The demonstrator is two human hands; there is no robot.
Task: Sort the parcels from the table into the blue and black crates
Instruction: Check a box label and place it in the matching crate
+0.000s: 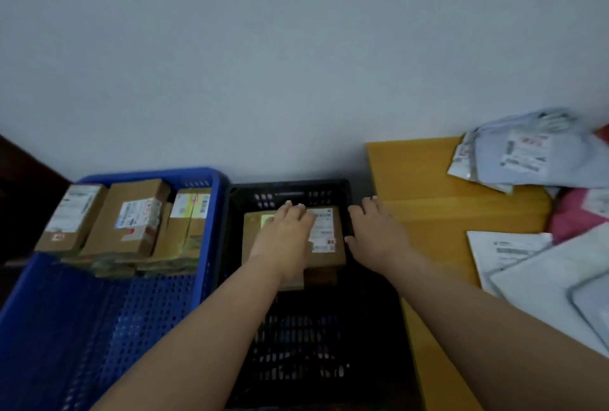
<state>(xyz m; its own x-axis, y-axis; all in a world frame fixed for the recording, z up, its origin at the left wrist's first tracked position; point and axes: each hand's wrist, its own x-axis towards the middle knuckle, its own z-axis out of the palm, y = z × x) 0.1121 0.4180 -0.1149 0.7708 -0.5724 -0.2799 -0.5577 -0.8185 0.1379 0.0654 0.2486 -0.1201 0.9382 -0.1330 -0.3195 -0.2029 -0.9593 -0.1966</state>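
Note:
A black crate [290, 188] stands in the middle, with a brown cardboard parcel [329, 257] bearing a white label at its far end. My left hand [285, 234] lies flat on top of that parcel, fingers straight. Just right of the parcel, my right hand [375, 229] hovers over the crate's right rim with fingers spread and holds nothing. A blue crate [211, 212] on the left holds several cardboard boxes [131, 216] stacked at its far end. On the wooden table [428, 199] to the right lie grey mailer bags [527, 153], a pink bag [573, 216] and white envelopes [507, 252].
A plain grey wall runs behind the crates and table. A dark piece of furniture [23, 186] stands at the far left beside the blue crate. The near halves of both crates show bare perforated floors.

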